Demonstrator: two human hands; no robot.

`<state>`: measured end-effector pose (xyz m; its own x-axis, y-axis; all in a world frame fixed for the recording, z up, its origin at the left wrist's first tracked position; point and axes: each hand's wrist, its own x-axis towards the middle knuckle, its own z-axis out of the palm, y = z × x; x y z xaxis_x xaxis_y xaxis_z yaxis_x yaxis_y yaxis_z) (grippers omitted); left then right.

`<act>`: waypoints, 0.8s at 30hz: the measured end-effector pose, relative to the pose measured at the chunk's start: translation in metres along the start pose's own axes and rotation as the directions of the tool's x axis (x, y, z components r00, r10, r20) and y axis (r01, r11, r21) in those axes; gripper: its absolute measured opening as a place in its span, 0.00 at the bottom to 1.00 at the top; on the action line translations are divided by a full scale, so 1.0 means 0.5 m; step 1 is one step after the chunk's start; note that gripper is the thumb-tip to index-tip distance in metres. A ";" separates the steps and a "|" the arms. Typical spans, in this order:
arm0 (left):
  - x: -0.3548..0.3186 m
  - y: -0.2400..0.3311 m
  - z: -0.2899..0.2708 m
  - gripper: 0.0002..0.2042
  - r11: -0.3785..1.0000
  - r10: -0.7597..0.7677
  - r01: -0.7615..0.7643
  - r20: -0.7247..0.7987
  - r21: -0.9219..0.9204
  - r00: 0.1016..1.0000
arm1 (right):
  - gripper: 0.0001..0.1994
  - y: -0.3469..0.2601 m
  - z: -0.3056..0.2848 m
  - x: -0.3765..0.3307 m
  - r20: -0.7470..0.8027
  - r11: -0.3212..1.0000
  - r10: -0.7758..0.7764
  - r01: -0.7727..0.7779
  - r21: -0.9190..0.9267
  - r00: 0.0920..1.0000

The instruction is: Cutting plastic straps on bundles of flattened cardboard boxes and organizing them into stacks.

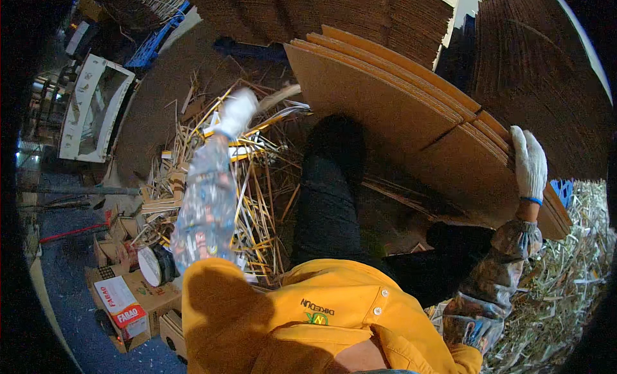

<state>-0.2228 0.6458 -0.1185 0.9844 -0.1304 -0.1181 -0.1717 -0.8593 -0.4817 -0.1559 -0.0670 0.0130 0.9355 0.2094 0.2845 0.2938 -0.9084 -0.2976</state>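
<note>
My right hand [530, 165], in a white glove with a blue cuff, grips the right edge of a stack of brown cardboard sheets [398, 110]. The sheets stand tilted on edge in front of my legs, their layers slightly fanned. My left hand [236, 113], also white-gloved, is smeared by motion above a heap of cardboard and paper strips [254, 207]. It looks closed, and a blurred cardboard strip [281, 96] runs out of it toward the left edge of the sheets. The single fingers of this hand cannot be made out.
Tall stacks of cardboard [540, 84] rise at the back and right. Shredded paper [559, 297] lies at the right. At the left are a white metal frame [96, 110], a blue pallet [157, 39], a red rod [74, 232] and a printed carton [138, 303].
</note>
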 end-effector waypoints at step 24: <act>0.226 0.302 -0.238 0.32 -0.726 -0.076 0.024 0.115 -0.688 0.990 | 0.31 -0.290 -0.005 0.076 0.262 0.991 -0.023 -0.011 0.130 0.965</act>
<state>-0.1326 0.4425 -0.1010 0.9835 -0.0070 -0.1806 0.1753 0.2801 0.9438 -0.1633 0.0718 0.0690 0.9471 0.3180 0.0428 0.3063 -0.8560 -0.4166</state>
